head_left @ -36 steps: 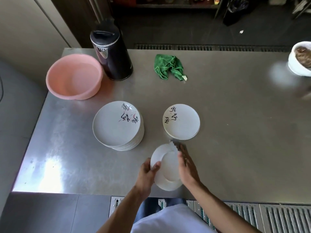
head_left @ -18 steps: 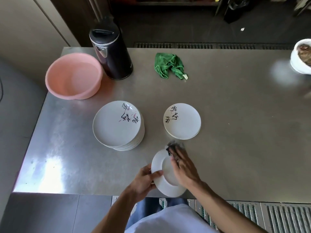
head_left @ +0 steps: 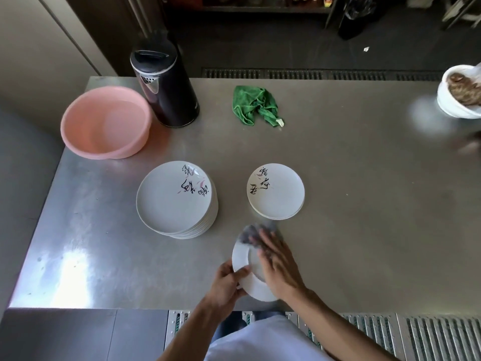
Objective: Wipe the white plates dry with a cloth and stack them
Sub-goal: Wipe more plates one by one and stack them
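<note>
At ten o'clock on the surface (head_left: 364, 204) one pink basin (head_left: 105, 123) is sitting, with one black jug (head_left: 164, 87) standing just beside it at eleven. A tall stack (head_left: 177, 199) of white plates is lying at eleven o'clock from the person, probably waiting to be wiped; its rims are too close together to count. The left hand (head_left: 225, 285) is gripping the near-left rim of a single plate (head_left: 253, 289), fingers curled under and thumb on top, tilting it off the surface so the cloth can reach. The right hand (head_left: 279, 269), fingers stretched flat and blurred, is pressing a grey cloth (head_left: 247, 233) against the plate's far side. A second, green cloth (head_left: 256, 105) is lying crumpled at twelve, unused. A low stack (head_left: 276, 191), seemingly two or three plates, is sitting at one o'clock, likely taking the dried ones. One white bowl (head_left: 460, 92) is resting at two.
</note>
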Demonstrator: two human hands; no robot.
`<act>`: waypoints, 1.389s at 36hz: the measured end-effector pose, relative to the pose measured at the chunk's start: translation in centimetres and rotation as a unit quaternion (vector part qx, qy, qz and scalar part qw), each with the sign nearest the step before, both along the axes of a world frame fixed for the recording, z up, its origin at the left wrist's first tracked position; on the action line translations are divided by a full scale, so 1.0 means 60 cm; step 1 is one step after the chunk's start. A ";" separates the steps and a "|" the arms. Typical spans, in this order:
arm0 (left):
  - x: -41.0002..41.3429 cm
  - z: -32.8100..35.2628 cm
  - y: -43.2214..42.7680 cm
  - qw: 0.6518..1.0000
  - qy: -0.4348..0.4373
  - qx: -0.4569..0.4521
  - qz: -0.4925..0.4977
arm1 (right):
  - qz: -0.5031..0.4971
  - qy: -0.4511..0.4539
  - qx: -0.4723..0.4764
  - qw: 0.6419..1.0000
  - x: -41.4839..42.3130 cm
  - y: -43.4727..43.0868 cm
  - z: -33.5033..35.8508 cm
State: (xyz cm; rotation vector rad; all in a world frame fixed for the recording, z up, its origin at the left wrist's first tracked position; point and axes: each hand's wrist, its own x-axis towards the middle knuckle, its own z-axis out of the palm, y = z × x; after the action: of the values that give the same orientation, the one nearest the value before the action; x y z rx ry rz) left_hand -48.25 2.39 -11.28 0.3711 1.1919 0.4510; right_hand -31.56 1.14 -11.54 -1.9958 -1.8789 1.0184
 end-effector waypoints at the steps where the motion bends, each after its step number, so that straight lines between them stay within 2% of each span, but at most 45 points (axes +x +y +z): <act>1: 0.001 -0.001 -0.001 1.000 0.001 -0.002 0.007 | -0.059 0.007 -0.020 0.998 0.003 0.004 0.000; 5: -0.007 0.006 -0.001 0.999 0.021 -0.019 0.015 | -0.238 0.094 -0.054 0.965 -0.004 -0.001 0.010; 8: -0.020 0.009 0.008 0.999 0.036 -0.014 -0.008 | -0.260 0.149 -0.075 0.951 -0.015 -0.009 0.019; 9: -0.023 0.009 0.011 0.999 0.036 -0.008 -0.018 | -0.233 0.151 -0.064 0.959 -0.021 -0.011 0.022; 11: -0.024 0.009 0.017 0.999 0.026 -0.004 -0.029 | -0.107 0.123 -0.001 0.987 -0.038 -0.014 0.028; 13: -0.023 0.012 0.018 0.999 0.000 0.008 -0.031 | 0.015 0.111 0.046 0.993 -0.056 -0.017 0.031; 15: -0.020 0.013 0.019 0.999 -0.016 0.023 -0.022 | 0.081 0.074 0.061 0.992 -0.057 -0.019 0.024; 17: -0.018 0.012 0.019 1.000 -0.011 0.010 -0.002 | 0.086 -0.009 0.078 0.993 -0.049 -0.010 0.015; 19: -0.014 0.011 0.018 1.000 0.000 -0.004 0.004 | -0.003 -0.091 0.053 0.994 -0.040 0.012 0.014; 21: -0.010 0.012 0.017 1.000 0.007 -0.007 -0.001 | -0.070 -0.128 0.014 0.989 -0.043 0.031 0.012; 26: -0.008 0.009 0.018 1.000 0.003 0.008 0.004 | 0.114 -0.030 0.080 0.990 -0.050 0.017 0.002; 27: -0.008 0.010 0.018 1.000 0.004 0.009 0.001 | 0.109 -0.040 0.085 0.990 -0.043 0.019 0.000; 31: -0.012 0.013 0.012 1.000 0.005 0.006 -0.010 | -0.078 -0.078 0.022 0.994 -0.019 0.036 -0.004; 32: -0.011 0.014 0.012 1.000 0.004 0.008 -0.007 | -0.062 -0.075 0.036 0.995 -0.023 0.032 -0.002; 35: -0.007 0.010 0.014 0.999 -0.004 0.009 0.036 | 0.083 -0.017 0.105 0.991 -0.035 0.005 -0.002; 37: -0.002 0.004 0.012 0.997 -0.013 0.003 0.071 | 0.073 0.004 0.117 0.990 -0.027 0.008 -0.004; 39: 0.003 0.001 0.009 0.995 -0.014 -0.011 0.098 | -0.073 0.017 0.073 0.995 -0.024 0.020 -0.002; 41: 0.003 -0.001 0.007 0.994 -0.004 -0.015 0.107 | -0.206 0.031 -0.007 0.978 -0.025 0.027 0.009; 44: -0.005 0.005 0.011 0.996 0.003 -0.021 0.082 | -0.297 0.060 -0.083 0.949 -0.025 0.025 0.010; 47: -0.018 0.006 0.015 0.998 -0.023 -0.043 0.046 | -0.272 0.076 -0.044 0.958 -0.036 0.021 0.019; 50: -0.030 0.006 0.019 0.999 -0.048 -0.008 0.003 | -0.138 0.122 0.011 0.983 -0.059 0.013 0.011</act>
State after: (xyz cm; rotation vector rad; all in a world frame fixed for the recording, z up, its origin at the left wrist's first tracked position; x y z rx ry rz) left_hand -50.03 3.53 -10.94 0.3288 1.1030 0.4602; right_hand -35.09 1.90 -10.86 -1.9482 -1.4362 1.0962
